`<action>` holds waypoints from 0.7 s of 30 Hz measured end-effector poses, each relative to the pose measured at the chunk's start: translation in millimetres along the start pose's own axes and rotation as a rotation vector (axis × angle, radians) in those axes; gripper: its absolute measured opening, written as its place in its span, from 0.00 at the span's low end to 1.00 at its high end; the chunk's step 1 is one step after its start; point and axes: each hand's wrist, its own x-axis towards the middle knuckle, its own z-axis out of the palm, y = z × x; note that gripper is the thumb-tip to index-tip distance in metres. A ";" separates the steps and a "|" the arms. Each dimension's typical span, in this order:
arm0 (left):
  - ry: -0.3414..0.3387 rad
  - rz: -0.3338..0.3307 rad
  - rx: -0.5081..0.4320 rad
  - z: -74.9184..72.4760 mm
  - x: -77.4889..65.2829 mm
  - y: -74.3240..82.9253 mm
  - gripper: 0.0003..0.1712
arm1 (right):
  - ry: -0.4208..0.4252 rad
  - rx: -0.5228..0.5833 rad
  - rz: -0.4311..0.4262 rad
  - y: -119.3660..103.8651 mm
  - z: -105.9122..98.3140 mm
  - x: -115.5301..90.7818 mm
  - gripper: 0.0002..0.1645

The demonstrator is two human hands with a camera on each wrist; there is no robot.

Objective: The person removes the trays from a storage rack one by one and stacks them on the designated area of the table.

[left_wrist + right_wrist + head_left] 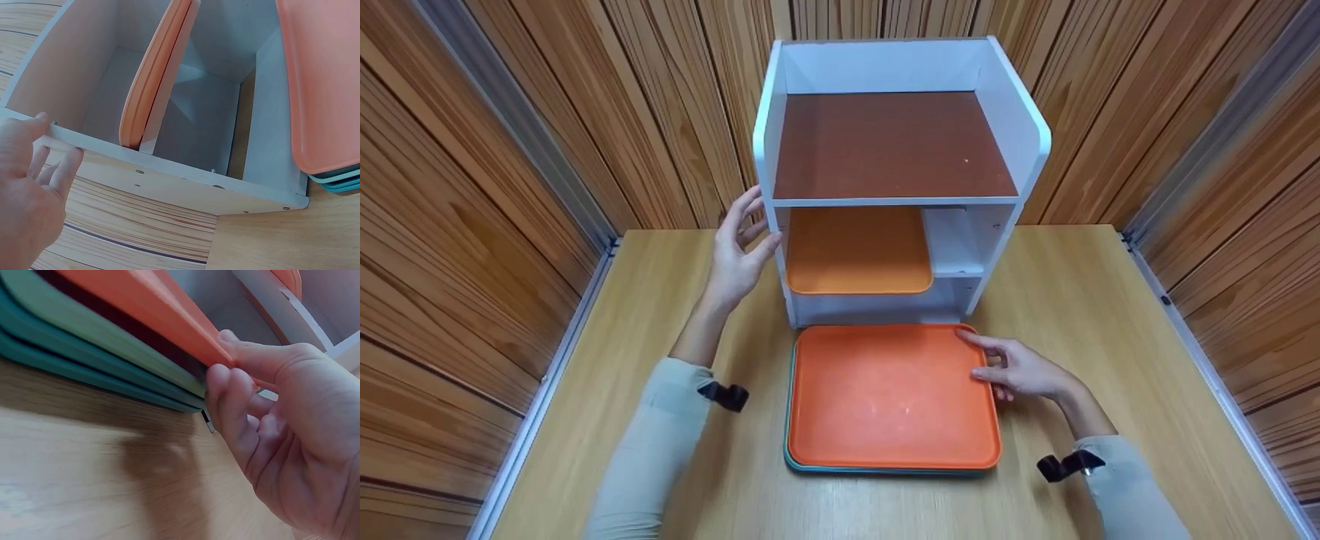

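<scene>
A white shelf unit (885, 201) with a brown top board stands at the back. My left hand (741, 251) holds its left side panel, the thumb over the front edge and the fingers along the outer face. In front lies a stack of trays, with an orange-red tray (896, 397) on top. At the right edge of that tray, my right hand (1016, 367) pinches its rim between thumb and fingers. Beneath it, the right wrist view shows a dark tray, a pale green tray (101, 340) and teal trays (84, 371).
An orange tray (859, 251) rests on the unit's middle shelf, toward the left, its front edge sticking out. The white shelf board (958, 259) shows to its right. Wood-patterned walls (457, 187) enclose the wooden table (1095, 300) at the back and both sides.
</scene>
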 end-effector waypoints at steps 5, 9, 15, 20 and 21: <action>-0.002 0.003 0.007 -0.7 0.0 0.8 0.40 | -0.030 -0.044 0.007 0.0 -2.9 6.6 0.47; 0.004 0.002 0.010 -1.1 0.5 1.7 0.41 | -0.046 -0.042 -0.014 -0.5 -5.0 10.4 0.46; 0.006 0.013 0.015 -1.2 0.4 1.1 0.40 | -0.078 -0.041 0.005 -0.5 -4.2 13.2 0.48; 0.001 0.008 0.014 -0.2 -0.7 0.2 0.41 | -0.056 -0.044 -0.012 4.1 -0.1 10.2 0.47; 0.000 0.008 0.014 -0.2 -0.6 -0.3 0.40 | -0.044 -0.044 -0.017 5.1 0.4 9.2 0.47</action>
